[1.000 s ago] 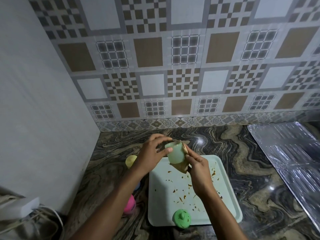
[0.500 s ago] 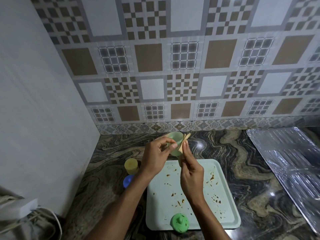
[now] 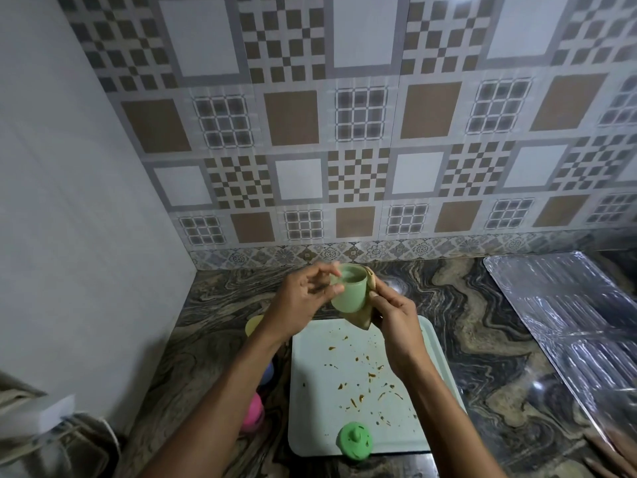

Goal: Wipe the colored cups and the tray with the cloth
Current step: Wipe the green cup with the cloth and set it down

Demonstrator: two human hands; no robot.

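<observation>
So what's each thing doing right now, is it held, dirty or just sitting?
Pale green plastic cup: held up by the left hand.
Tan cloth: held against that cup by the right hand.
Pale rectangular tray: flat on the counter, spattered brown.
Bright green knobbed piece: sitting on the tray's near edge.
Yellow cup: on the counter, partly hidden behind the left arm.

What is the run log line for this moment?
left hand: holds cup | right hand: presses cloth on cup | tray: stained
</observation>
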